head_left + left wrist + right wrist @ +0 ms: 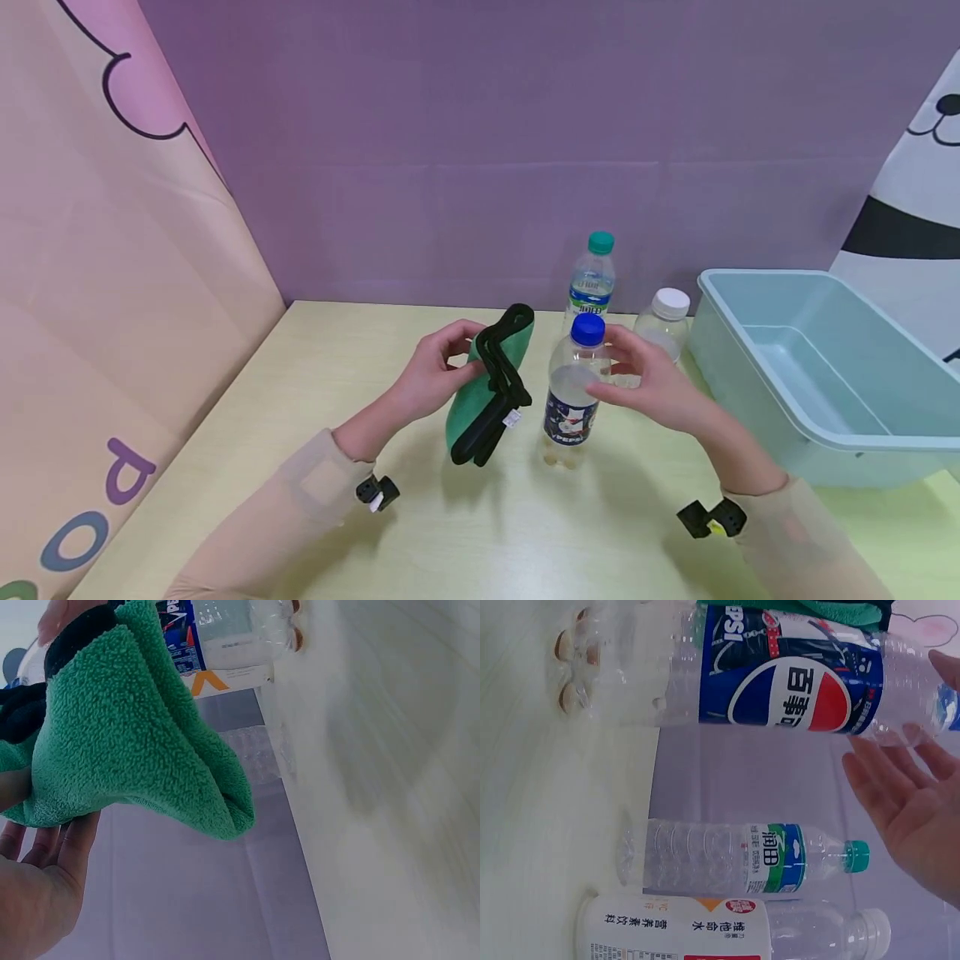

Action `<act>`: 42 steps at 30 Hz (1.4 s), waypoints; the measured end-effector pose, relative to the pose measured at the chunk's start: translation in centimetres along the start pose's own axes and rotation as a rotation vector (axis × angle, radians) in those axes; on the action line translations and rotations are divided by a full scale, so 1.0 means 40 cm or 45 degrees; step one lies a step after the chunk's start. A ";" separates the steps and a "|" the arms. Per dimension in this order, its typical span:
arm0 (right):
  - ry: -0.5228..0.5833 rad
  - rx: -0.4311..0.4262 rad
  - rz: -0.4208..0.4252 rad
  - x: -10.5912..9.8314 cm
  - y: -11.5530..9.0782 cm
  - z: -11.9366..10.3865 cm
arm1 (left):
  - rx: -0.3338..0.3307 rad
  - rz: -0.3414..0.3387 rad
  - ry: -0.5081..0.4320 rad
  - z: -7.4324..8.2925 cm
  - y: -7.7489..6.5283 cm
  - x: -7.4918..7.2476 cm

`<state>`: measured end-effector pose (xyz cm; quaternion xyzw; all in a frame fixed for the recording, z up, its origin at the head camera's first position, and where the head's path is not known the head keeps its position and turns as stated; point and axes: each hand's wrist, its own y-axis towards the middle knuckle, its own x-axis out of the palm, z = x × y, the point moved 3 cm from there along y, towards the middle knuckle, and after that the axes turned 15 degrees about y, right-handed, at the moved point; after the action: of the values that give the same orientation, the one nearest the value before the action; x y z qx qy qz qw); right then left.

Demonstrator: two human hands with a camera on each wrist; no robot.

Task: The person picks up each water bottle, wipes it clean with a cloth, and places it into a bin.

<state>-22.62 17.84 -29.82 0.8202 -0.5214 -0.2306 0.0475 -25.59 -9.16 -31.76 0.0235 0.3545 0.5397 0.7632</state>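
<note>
My left hand (435,371) pinches a folded green towel (471,400) with black edging and a small white tag, holding it above the table. Its plush surface fills much of the left wrist view, with fingers behind it. To the right, my right hand (652,379) holds a clear Pepsi bottle (572,392) near its shoulder, thumb on one side and fingers on the other. This bottle has a blue cap and a dark blue label, and it stands nearly upright. Whether its base touches the table I cannot tell.
Behind the Pepsi bottle stands a green-capped water bottle (591,283). A white-capped bottle (663,325) is beside it, partly hidden by my right hand. A light blue plastic bin (757,375) sits on the table's right side. A purple backdrop (450,167) rises behind the table.
</note>
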 end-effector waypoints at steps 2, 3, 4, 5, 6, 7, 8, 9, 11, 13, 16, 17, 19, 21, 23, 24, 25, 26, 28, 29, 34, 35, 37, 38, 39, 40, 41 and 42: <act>0.046 0.000 -0.033 -0.004 0.000 0.000 | 0.007 0.000 -0.003 0.006 0.003 0.003; 0.062 0.001 -0.044 -0.005 0.000 0.001 | 0.010 -0.003 -0.008 0.010 0.005 0.004; 0.075 -0.001 -0.052 -0.007 0.000 0.002 | 0.016 -0.009 -0.012 0.015 0.007 0.006; 0.089 -0.005 -0.056 -0.008 0.001 0.004 | 0.027 -0.013 -0.015 0.020 0.010 0.008; 0.100 -0.006 -0.057 -0.008 0.001 0.006 | 0.039 -0.018 -0.016 0.025 0.012 0.010; 0.102 -0.006 -0.055 -0.009 0.001 0.007 | 0.052 -0.022 -0.014 0.032 0.015 0.012; 0.099 -0.013 -0.053 -0.009 0.001 0.009 | 0.061 -0.026 -0.014 0.037 0.018 0.014; 0.092 -0.022 -0.050 -0.009 0.001 0.009 | 0.074 -0.031 -0.017 0.042 0.021 0.016; 0.069 -0.045 -0.037 -0.008 0.001 0.007 | 0.098 -0.035 -0.007 0.052 0.027 0.019; 0.034 -0.076 -0.022 -0.009 0.001 0.005 | 0.101 -0.040 0.005 0.062 0.034 0.022; -0.006 -0.111 -0.009 -0.012 0.002 0.004 | 0.096 -0.051 0.017 0.075 0.047 0.026; -0.010 -0.115 -0.009 -0.012 0.003 0.005 | 0.094 -0.060 0.020 0.078 0.052 0.029; -0.017 -0.120 -0.019 -0.013 0.003 0.005 | 0.093 -0.080 0.034 0.084 0.060 0.035; -0.021 -0.121 -0.029 -0.013 0.003 0.006 | 0.089 -0.101 0.048 0.088 0.066 0.043; -0.027 -0.121 -0.036 -0.014 0.002 0.007 | 0.088 -0.117 0.061 0.090 0.070 0.050; -0.031 -0.123 -0.038 -0.014 0.002 0.008 | 0.086 -0.122 0.068 0.090 0.071 0.053; -0.032 -0.125 -0.039 -0.015 0.002 0.008 | 0.083 -0.125 0.072 0.089 0.072 0.055; -0.036 -0.127 -0.039 -0.015 0.002 0.008 | 0.081 -0.128 0.076 0.089 0.073 0.057; -0.041 -0.132 -0.039 -0.015 0.001 0.006 | 0.075 -0.134 0.091 0.087 0.074 0.061; -0.045 -0.133 -0.038 -0.015 0.001 0.005 | 0.072 -0.139 0.103 0.086 0.074 0.062; -0.060 -0.128 -0.036 -0.017 0.001 0.001 | 0.058 -0.166 0.144 0.069 0.068 0.073; -0.062 -0.120 -0.036 -0.017 0.001 0.001 | 0.065 -0.173 0.147 0.063 0.066 0.077; -0.060 -0.103 -0.036 -0.017 0.000 0.001 | 0.080 -0.188 0.168 0.047 0.060 0.088; -0.058 -0.093 -0.038 -0.017 0.000 0.002 | 0.089 -0.202 0.184 0.038 0.057 0.096; -0.055 -0.083 -0.041 -0.017 -0.001 0.002 | 0.098 -0.222 0.197 0.028 0.053 0.106; -0.053 -0.075 -0.044 -0.017 -0.001 0.002 | 0.103 -0.243 0.218 0.018 0.048 0.115; -0.052 -0.068 -0.049 -0.017 -0.002 0.002 | 0.107 -0.266 0.238 0.007 0.043 0.125; -0.049 -0.065 -0.054 -0.017 -0.002 0.002 | 0.111 -0.289 0.265 -0.002 0.038 0.134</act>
<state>-22.83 18.50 -29.68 0.8250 -0.4987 -0.2606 0.0533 -25.98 -4.03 -33.96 -0.0398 0.4553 0.4335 0.7766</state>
